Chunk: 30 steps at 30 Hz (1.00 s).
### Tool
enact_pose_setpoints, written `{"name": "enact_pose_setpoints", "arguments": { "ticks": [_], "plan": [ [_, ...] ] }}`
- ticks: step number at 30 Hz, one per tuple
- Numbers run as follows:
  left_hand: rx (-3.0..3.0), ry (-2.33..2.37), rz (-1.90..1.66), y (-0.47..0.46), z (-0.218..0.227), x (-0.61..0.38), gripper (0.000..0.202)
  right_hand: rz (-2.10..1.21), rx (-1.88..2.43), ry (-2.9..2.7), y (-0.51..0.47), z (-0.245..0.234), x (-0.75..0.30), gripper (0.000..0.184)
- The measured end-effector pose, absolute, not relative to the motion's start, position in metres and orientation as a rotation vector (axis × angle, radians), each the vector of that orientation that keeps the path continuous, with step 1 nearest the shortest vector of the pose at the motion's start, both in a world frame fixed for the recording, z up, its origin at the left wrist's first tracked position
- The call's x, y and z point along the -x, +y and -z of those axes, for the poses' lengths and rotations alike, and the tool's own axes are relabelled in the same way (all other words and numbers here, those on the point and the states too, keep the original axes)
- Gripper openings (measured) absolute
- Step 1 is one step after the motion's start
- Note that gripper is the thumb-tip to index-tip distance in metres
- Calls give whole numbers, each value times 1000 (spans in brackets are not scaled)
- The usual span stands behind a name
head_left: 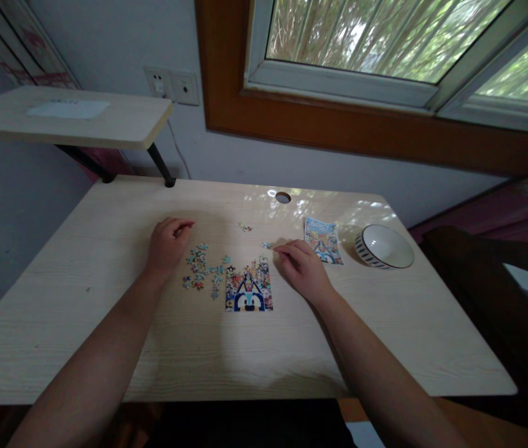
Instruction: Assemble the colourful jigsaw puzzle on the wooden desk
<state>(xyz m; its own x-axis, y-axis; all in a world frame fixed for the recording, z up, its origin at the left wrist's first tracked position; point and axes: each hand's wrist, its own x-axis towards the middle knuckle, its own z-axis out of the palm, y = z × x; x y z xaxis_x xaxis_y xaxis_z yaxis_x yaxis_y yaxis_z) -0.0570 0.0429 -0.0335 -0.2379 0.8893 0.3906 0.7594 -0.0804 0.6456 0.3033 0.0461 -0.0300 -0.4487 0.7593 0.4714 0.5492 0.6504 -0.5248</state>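
Observation:
A partly assembled jigsaw puzzle (249,292) lies on the table, its lower part showing a blue cartoon dog's face and its upper edge uneven. My left hand (165,246) rests beyond the upper left of the loose puzzle pieces (198,264), its fingers curled in with the thumb close to them; anything between them is hidden. To the right of the puzzle is my right hand (304,267), palm side down, fingers stretched leftward and thumb apart. Just off its fingertips lies a small bluish cluster of pieces (266,245). Another few pieces (245,226) lie farther back.
A printed picture sheet (324,240) lies behind my right hand. Beside it stands a white bowl (385,247) with dark stripes. A raised shelf (124,118) on black legs overhangs the back left. The wooden table (264,361) has a round cable hole near its back edge.

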Motion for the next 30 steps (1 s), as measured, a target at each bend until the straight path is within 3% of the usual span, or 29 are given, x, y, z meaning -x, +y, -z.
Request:
{"name": "enact_pose_setpoints", "arguments": {
  "ticks": [13, 22, 30],
  "plan": [
    [-2108, 1824, -856, 42, 23, 78, 24, -474, 970, -2140, 46, 27, -303, 26],
    [-2108, 1517, -569, 30, 12, 97, 42, -507, 969, -2116, 45, 24, -303, 26],
    [-2166, 1517, -546, 29, 15, 92, 34, -497, 972, -2098, 44, 22, -303, 23]
  ]
}}
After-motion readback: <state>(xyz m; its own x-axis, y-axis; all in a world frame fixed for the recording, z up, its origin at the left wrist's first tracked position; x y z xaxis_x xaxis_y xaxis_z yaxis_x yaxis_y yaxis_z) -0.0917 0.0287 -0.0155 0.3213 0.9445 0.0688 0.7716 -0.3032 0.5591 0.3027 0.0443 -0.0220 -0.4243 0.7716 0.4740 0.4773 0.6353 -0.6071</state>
